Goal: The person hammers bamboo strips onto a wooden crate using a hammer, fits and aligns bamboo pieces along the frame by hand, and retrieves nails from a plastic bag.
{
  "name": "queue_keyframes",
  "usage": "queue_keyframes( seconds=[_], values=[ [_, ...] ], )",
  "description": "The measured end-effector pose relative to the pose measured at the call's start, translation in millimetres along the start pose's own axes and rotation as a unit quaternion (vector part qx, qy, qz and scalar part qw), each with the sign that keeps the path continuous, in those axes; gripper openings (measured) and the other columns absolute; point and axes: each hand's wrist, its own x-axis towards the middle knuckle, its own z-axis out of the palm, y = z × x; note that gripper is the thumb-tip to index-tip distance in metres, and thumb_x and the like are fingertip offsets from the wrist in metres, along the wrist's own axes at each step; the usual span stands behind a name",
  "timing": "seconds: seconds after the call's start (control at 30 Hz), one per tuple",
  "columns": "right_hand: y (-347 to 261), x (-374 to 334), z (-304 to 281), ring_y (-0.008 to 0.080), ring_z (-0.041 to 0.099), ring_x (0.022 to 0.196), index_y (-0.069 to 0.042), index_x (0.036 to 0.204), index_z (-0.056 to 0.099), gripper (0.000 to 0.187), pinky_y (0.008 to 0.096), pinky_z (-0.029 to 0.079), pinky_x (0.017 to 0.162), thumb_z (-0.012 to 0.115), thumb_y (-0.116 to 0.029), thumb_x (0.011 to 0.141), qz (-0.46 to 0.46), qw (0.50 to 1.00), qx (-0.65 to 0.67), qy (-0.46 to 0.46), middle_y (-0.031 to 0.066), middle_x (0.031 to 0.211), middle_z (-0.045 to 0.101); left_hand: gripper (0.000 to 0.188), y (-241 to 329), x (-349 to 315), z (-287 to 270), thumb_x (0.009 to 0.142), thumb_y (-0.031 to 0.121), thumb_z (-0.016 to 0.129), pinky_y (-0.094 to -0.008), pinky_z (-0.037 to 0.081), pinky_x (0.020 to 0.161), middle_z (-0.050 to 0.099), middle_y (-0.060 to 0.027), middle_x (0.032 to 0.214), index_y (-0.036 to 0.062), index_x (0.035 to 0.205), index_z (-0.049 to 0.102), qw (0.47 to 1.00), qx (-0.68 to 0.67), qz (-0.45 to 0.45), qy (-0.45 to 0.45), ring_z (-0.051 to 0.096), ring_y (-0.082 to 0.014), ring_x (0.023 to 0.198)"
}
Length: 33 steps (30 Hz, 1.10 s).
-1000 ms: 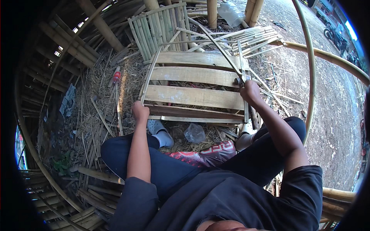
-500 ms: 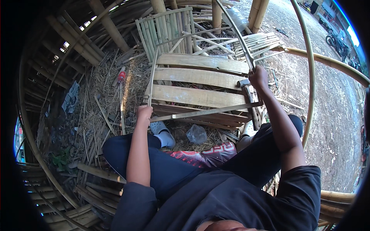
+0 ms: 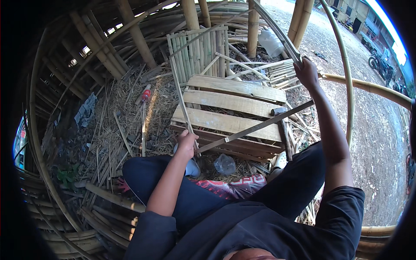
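Observation:
Both my hands hold a four-sided frame of thin bamboo strips (image 3: 260, 127), tilted above a slatted wooden crate (image 3: 225, 120). My left hand (image 3: 187, 143) is closed around its left strip, close to the near left corner. My right hand (image 3: 307, 71) grips the right side, farther out and past the crate's right edge. A hammer (image 3: 283, 132) rests at the crate's right edge, with its handle pointing toward me. Behind the crate stands a bamboo slat panel (image 3: 195, 50), partly crossed by the frame.
A red bottle (image 3: 146, 94) lies among shavings on the left. Near my feet sits a clear plastic bag (image 3: 225, 164). Bamboo poles (image 3: 253, 32) rise at the back, and a curved pole (image 3: 348, 78) stands to the right. Loose bamboo strips (image 3: 277, 71) lie behind the crate.
My right hand has moved away from me, swinging the frame's right side outward above the crate. My left hand has shifted a little to the right. The view has shifted slightly too.

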Motion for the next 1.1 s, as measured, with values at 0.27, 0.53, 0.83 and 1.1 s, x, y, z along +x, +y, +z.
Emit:
queue_keyframes(
  seconds=[0.27, 0.53, 0.83, 1.1],
  values=[
    [-6, 31, 8, 0.046, 0.062, 0.079, 0.005, 0.08, 0.059, 0.021, 0.051, 0.049, 0.073, 0.068, -0.012, 0.089, -0.025, 0.996, -0.035, -0.076, 0.0232, 0.09, 0.062, 0.037, 21, -29, 13, 0.092, -0.002, 0.054, -0.0505, 0.056, 0.083, 0.057, -0.0059, 0.109, 0.006, 0.128, 0.058, 0.999, -0.014, 0.03, 0.02, 0.059, -0.0201, 0.098],
    [28, -24, 71, 0.0457, 0.063, 0.081, 0.004, 0.082, 0.061, 0.027, 0.0498, 0.049, 0.071, 0.074, -0.02, 0.086, 0.092, 0.986, -0.021, -0.136, 0.0252, 0.087, 0.064, 0.02, 12, 1, -8, 0.102, 0.009, 0.046, -0.0384, 0.058, 0.072, 0.059, -0.0053, 0.098, 0.005, 0.116, 0.06, 0.993, -0.058, -0.003, 0.098, 0.062, -0.0168, 0.085],
    [4, -14, 109, 0.0418, 0.065, 0.083, -0.003, 0.08, 0.066, 0.02, 0.051, 0.051, 0.074, 0.064, -0.02, 0.09, 0.004, 0.982, -0.12, -0.146, 0.02, 0.085, 0.067, 0.008, 17, -2, -4, 0.093, 0.012, 0.054, -0.0355, 0.05, 0.072, 0.059, -0.0043, 0.09, 0.0084, 0.1, 0.057, 0.982, -0.117, -0.055, 0.135, 0.061, -0.0161, 0.081],
    [-19, 28, 158, 0.0326, 0.068, 0.102, -0.009, 0.087, 0.077, 0.016, 0.0464, 0.057, 0.081, 0.062, -0.015, 0.086, 0.103, 0.942, -0.24, -0.213, 0.0137, 0.097, 0.074, 0.028, -22, -62, 63, 0.098, -0.006, 0.041, -0.0429, 0.056, 0.09, 0.046, -0.0056, 0.113, 0.0078, 0.122, 0.046, 0.983, -0.113, -0.045, 0.135, 0.055, -0.0159, 0.102]
  ],
)
